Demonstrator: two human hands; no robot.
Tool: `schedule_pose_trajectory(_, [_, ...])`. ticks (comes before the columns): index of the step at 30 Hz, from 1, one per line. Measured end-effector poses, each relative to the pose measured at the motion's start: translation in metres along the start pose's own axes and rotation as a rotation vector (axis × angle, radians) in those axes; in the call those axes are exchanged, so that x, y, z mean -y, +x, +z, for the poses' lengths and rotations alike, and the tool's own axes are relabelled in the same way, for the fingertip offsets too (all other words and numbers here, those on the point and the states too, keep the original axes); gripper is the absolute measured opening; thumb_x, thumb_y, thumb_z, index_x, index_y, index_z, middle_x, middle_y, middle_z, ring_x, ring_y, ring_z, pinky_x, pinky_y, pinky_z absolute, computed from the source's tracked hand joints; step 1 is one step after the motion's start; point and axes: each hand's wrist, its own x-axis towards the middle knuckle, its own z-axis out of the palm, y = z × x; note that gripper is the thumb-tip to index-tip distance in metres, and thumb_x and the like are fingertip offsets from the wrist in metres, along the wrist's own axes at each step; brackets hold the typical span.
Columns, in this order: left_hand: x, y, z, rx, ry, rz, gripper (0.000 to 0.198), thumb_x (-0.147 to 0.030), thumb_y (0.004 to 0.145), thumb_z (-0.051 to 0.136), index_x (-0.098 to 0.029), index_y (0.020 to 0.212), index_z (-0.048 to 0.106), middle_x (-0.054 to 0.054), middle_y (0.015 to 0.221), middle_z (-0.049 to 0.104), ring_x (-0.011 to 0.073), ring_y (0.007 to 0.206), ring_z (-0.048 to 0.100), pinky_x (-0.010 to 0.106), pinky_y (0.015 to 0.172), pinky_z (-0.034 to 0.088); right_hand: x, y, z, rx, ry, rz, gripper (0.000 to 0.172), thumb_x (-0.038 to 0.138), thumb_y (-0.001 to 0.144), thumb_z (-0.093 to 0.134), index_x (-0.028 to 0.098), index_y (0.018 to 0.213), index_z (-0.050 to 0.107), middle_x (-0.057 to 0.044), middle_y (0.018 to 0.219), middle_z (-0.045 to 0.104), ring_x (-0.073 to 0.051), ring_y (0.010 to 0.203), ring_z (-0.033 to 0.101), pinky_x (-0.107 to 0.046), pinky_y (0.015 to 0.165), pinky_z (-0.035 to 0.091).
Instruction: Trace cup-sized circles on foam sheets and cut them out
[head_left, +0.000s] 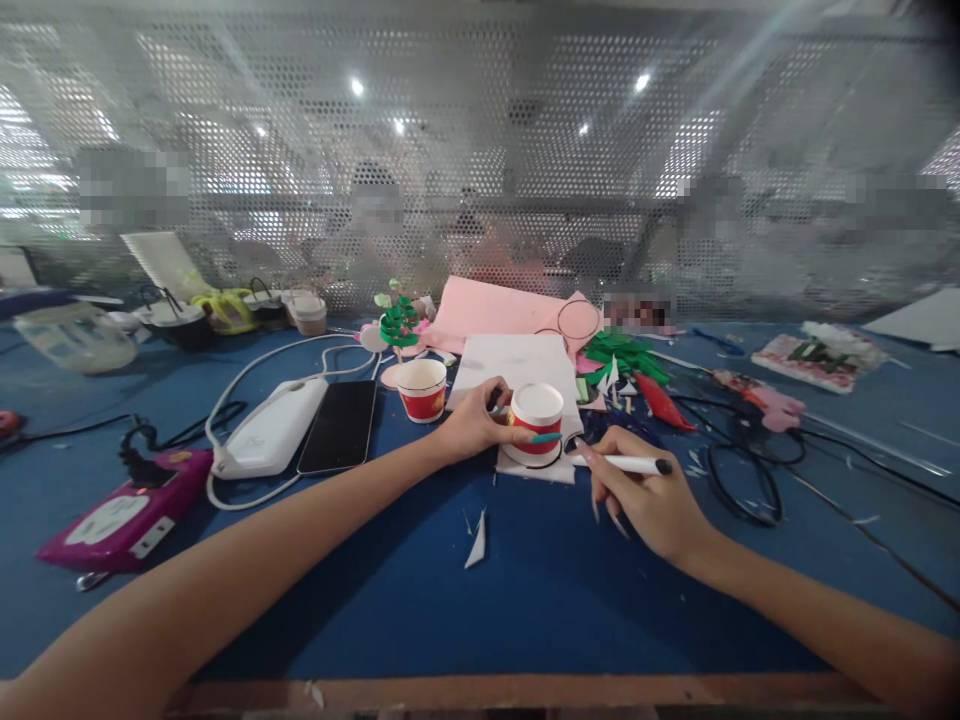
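Observation:
An upside-down red and white paper cup (pixel 535 405) stands on a sheet of white paper (pixel 517 355). My left hand (pixel 480 420) grips the cup from its left side, with the thumb across its front. Around the cup's base on the paper, a dark curved line shows. My right hand (pixel 637 495) holds a white marker (pixel 626 464) with a black end, its tip close to the right of the cup's base. A second red and white cup (pixel 421 395) stands upright to the left of my left hand.
Left of me lie a black phone (pixel 337 425), a white power bank (pixel 270 430) with a cable and a purple power strip (pixel 127 510). Pink paper (pixel 502 310) and green paper leaves (pixel 626 357) lie behind. A glue gun (pixel 765 400) is at right.

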Motion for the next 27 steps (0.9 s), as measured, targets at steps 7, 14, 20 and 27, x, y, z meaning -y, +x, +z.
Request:
schedule_pose_trajectory(7, [-0.002, -0.001, 0.001, 0.016, -0.073, -0.018, 0.054, -0.037, 0.049, 0.078, -0.02, 0.065, 0.03, -0.007, 0.064, 0.034, 0.0075, 0.059, 0.03, 0.021, 0.054, 0.025, 0.009, -0.005, 0.009, 0.161, -0.211, -0.243, 0.022, 0.028, 0.089, 0.043, 0.021, 0.069, 0.048, 0.004, 0.048, 0.052, -0.01, 0.042, 0.051, -0.022, 0.048, 0.039])
schedule_pose_trajectory(14, [-0.005, -0.002, 0.002, 0.012, -0.113, -0.037, 0.053, -0.038, 0.047, 0.078, -0.019, 0.064, 0.032, -0.006, 0.064, 0.035, 0.0073, 0.059, 0.032, 0.021, 0.053, 0.028, 0.016, 0.001, 0.021, 0.19, -0.344, -0.473, 0.022, 0.02, 0.088, 0.039, 0.021, 0.067, 0.045, 0.001, 0.058, 0.052, -0.01, 0.052, 0.05, -0.022, 0.056, 0.039])
schedule_pose_trajectory(20, [-0.006, -0.003, 0.001, 0.02, -0.121, -0.026, 0.054, -0.039, 0.046, 0.078, -0.019, 0.063, 0.03, -0.007, 0.064, 0.035, 0.0063, 0.057, 0.031, 0.021, 0.052, 0.027, 0.014, 0.006, 0.035, 0.203, -0.426, -0.53, 0.022, 0.02, 0.089, 0.038, 0.02, 0.067, 0.043, 0.001, 0.06, 0.049, -0.01, 0.053, 0.046, -0.023, 0.056, 0.036])
schedule_pose_trajectory(27, [-0.004, -0.004, 0.002, 0.038, -0.172, -0.024, 0.056, -0.041, 0.045, 0.078, -0.019, 0.065, 0.03, -0.006, 0.067, 0.036, 0.0066, 0.06, 0.032, 0.02, 0.052, 0.028, 0.015, 0.011, 0.053, 0.18, -0.537, -0.546, 0.017, 0.018, 0.087, 0.039, 0.019, 0.075, 0.051, -0.003, 0.064, 0.057, -0.014, 0.058, 0.053, -0.023, 0.055, 0.036])
